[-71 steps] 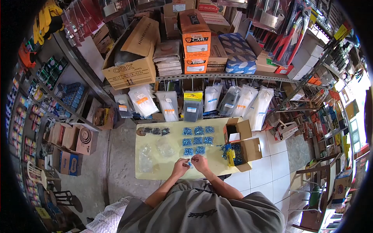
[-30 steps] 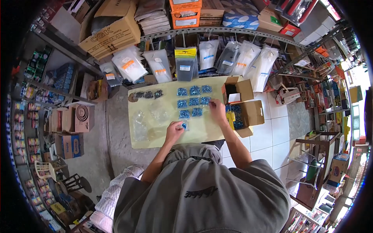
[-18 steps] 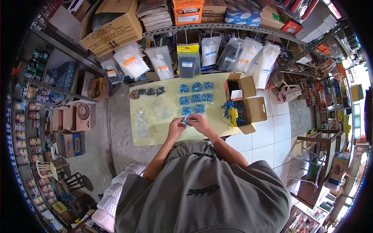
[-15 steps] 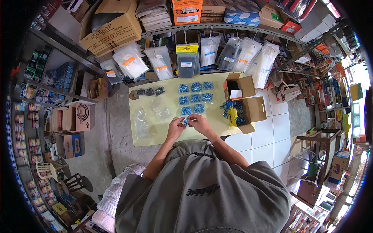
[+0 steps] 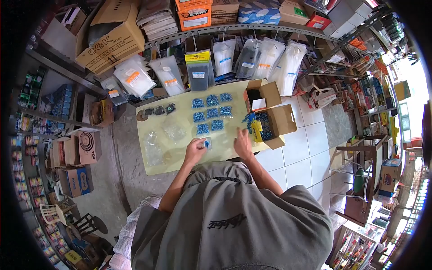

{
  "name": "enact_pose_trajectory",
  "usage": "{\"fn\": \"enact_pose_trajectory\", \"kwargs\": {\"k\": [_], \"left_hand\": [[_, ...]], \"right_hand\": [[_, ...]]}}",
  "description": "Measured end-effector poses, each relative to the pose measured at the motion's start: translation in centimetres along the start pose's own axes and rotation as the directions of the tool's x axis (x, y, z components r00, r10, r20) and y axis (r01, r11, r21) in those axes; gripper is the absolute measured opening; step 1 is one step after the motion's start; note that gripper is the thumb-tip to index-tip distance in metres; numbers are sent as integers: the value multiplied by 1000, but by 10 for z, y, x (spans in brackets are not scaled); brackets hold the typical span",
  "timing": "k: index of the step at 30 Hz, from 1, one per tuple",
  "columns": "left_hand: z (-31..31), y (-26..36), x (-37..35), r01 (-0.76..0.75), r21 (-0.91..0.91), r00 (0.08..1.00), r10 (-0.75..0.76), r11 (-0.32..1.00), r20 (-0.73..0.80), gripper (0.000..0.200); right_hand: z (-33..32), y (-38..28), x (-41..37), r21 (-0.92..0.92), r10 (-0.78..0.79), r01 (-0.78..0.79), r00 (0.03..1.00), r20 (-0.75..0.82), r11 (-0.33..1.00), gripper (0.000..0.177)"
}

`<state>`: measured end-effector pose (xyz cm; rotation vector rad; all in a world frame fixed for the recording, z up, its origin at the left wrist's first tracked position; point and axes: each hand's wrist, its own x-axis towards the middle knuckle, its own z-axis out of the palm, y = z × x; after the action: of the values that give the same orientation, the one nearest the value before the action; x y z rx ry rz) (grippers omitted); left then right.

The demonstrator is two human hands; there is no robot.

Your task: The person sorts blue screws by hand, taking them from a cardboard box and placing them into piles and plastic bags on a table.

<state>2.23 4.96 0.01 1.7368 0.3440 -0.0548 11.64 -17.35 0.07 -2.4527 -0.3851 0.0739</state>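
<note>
My left hand (image 5: 195,150) pinches a small clear plastic bag (image 5: 208,144) with a few blue pieces in it, low over the front of the table. My right hand (image 5: 243,145) is apart from the bag, fingers stretched out and nothing visible in them. It is just below a loose heap of small blue pieces (image 5: 248,119) beside an open cardboard box (image 5: 285,119). More blue pieces lie inside that box, too small to name. Several filled bags of blue pieces (image 5: 212,113) lie in rows beyond my hands.
The pale yellow table (image 5: 180,155) also bears clear empty bags (image 5: 154,146) and dark packets (image 5: 158,110) on the left. A second open box (image 5: 270,94) stands at the back right, with a yellow packet (image 5: 256,130) nearer. Bagged cable ties (image 5: 198,74) hang from the shelf behind.
My right hand has let go of the small bag and moved right toward the loose blue pieces. My left hand still holds the bag. The whole view has shifted somewhat.
</note>
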Motion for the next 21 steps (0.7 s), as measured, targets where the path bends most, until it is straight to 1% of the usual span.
{"fn": "enact_pose_trajectory", "kwargs": {"k": [2, 6, 8, 9, 11, 12, 13, 15, 17, 18, 20, 21], "left_hand": [[1, -2, 0, 16, -14, 1000, -16, 1000, 10, 39], [3, -1, -1, 4, -9, 1000, -4, 1000, 11, 40], [3, 2, -2, -2, -5, 1000, 2, 1000, 12, 40], [3, 2, -4, 5, -14, 1000, -5, 1000, 9, 40], [3, 2, -5, 13, -22, 1000, -13, 1000, 4, 40], [3, 1, -6, 14, -10, 1000, -14, 1000, 1, 40], [2, -1, -7, 15, 2, 1000, -15, 1000, -1, 40], [4, -3, -8, 16, -12, 1000, -16, 1000, -9, 40], [4, -4, -10, 17, -26, 1000, -17, 1000, -18, 40], [3, -4, -11, 16, -17, 1000, -16, 1000, -19, 40], [3, -5, -12, 14, -8, 1000, -15, 1000, -24, 40], [4, -5, -13, 20, -19, 999, -20, 1000, -34, 40]], "right_hand": [[-3, 22, -1, -287, 172, -146, 983, 69, 947, 47], [2, 49, 9, -343, 135, -103, 988, 71, 934, 41], [11, 57, 12, -424, 60, -29, 996, 60, 905, 40], [12, 58, 15, -423, 62, -31, 996, 59, 906, 40], [15, 59, 22, -158, 175, -167, 984, 42, 973, 24], [15, 58, 25, -157, 174, -165, 984, 44, 974, 24], [15, 57, 28, -148, 169, -159, 984, 57, 976, 20], [14, 57, 33, -141, 160, -149, 985, 70, 979, 17], [13, 59, 36, -308, 9, 27, 994, 112, 951, 16], [15, 60, 37, -307, 4, 31, 994, 114, 951, 16], [18, 64, 40, -194, 14, -2, 998, 62, 981, 16], [18, 65, 42, -193, 11, 2, 998, 64, 981, 16]]}}
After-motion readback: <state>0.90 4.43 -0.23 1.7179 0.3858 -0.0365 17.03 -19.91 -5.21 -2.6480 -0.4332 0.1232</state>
